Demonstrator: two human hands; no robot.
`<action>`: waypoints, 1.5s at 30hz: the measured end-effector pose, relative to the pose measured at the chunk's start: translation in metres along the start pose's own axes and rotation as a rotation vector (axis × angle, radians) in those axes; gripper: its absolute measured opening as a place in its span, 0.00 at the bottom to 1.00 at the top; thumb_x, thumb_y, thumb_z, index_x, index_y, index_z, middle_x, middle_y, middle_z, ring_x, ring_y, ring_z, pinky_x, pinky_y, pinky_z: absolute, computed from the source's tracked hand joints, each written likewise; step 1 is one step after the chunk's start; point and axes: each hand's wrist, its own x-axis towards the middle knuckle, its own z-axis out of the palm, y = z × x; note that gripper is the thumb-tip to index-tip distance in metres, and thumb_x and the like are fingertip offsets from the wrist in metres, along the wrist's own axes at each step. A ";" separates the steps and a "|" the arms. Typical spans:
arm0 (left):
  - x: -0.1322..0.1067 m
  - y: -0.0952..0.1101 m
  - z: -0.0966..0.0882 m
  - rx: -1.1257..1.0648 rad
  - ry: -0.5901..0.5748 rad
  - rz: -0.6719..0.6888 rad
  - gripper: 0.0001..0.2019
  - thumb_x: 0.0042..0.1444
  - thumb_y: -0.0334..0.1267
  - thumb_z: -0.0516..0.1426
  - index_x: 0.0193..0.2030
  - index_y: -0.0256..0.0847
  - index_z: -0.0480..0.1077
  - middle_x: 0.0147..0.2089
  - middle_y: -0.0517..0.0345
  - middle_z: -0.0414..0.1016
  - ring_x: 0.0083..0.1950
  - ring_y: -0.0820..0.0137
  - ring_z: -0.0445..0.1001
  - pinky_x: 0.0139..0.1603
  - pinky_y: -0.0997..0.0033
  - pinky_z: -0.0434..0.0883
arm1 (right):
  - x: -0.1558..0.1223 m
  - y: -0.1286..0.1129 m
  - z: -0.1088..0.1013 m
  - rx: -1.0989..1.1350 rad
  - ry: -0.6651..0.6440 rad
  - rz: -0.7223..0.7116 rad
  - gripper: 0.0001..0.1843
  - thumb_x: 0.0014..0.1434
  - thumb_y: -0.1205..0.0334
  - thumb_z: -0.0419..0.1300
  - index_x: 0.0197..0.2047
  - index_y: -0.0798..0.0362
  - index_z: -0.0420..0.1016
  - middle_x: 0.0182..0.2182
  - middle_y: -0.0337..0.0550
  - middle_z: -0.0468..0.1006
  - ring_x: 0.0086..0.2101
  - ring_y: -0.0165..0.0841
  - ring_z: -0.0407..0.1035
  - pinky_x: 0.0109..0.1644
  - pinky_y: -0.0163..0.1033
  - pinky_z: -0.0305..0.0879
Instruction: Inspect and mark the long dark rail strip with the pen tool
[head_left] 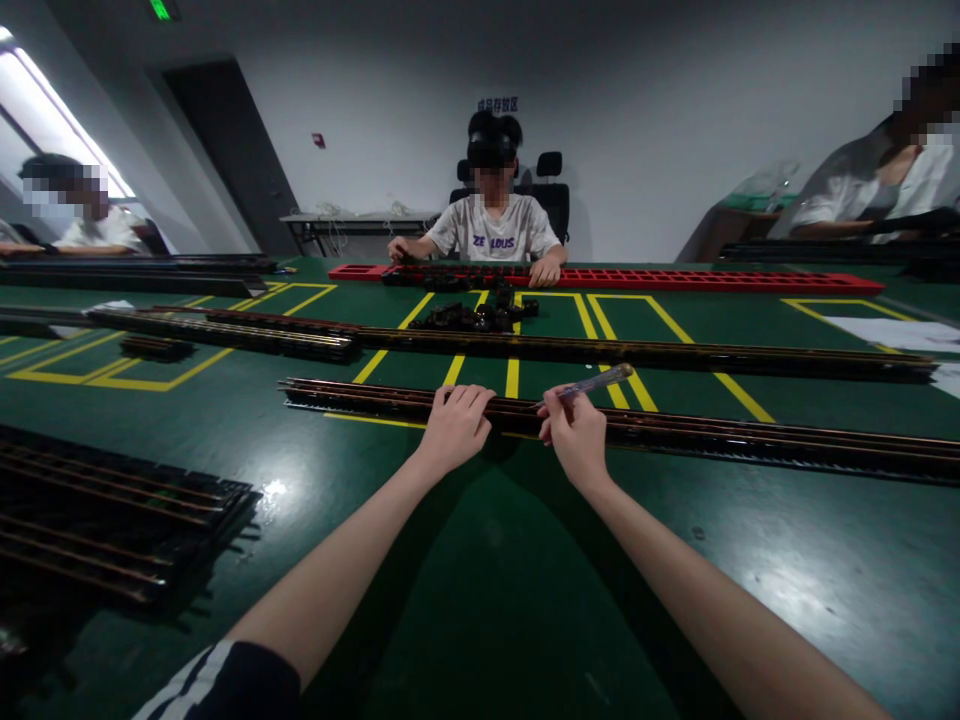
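Note:
A long black rail with copper-coloured strips along it lies across the table in front of me. My left hand rests on this rail near its left part, fingers bent over it and gripping it. To the right of it, my right hand is closed around a screwdriver with a clear handle. The handle slants up to the right, and its thin shaft points down left toward the rail. Whether the tip touches the rail is hard to make out.
Another long rail lies beyond mine, and stacked black rails lie at the near left. Small black parts sit before a red slotted tray. A co-worker sits opposite; others sit left and right.

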 end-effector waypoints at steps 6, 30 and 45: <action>0.000 0.000 0.001 0.001 0.005 0.006 0.16 0.58 0.32 0.47 0.52 0.39 0.67 0.52 0.51 0.74 0.54 0.63 0.69 0.57 0.57 0.59 | 0.002 -0.001 0.001 -0.035 -0.012 -0.007 0.22 0.57 0.41 0.54 0.33 0.55 0.68 0.23 0.42 0.74 0.16 0.28 0.67 0.16 0.33 0.62; 0.001 0.001 -0.001 0.007 -0.001 -0.039 0.18 0.54 0.25 0.46 0.48 0.38 0.68 0.51 0.50 0.75 0.53 0.62 0.70 0.58 0.55 0.58 | 0.001 -0.004 0.002 0.015 -0.049 0.004 0.22 0.57 0.41 0.54 0.34 0.55 0.67 0.25 0.43 0.75 0.16 0.27 0.66 0.16 0.32 0.63; 0.000 0.000 -0.007 -0.065 -0.040 0.020 0.18 0.57 0.37 0.49 0.54 0.40 0.66 0.54 0.50 0.73 0.55 0.61 0.68 0.57 0.55 0.60 | 0.000 -0.005 0.002 0.012 -0.011 0.014 0.23 0.56 0.40 0.54 0.32 0.54 0.67 0.24 0.42 0.74 0.17 0.28 0.67 0.16 0.33 0.64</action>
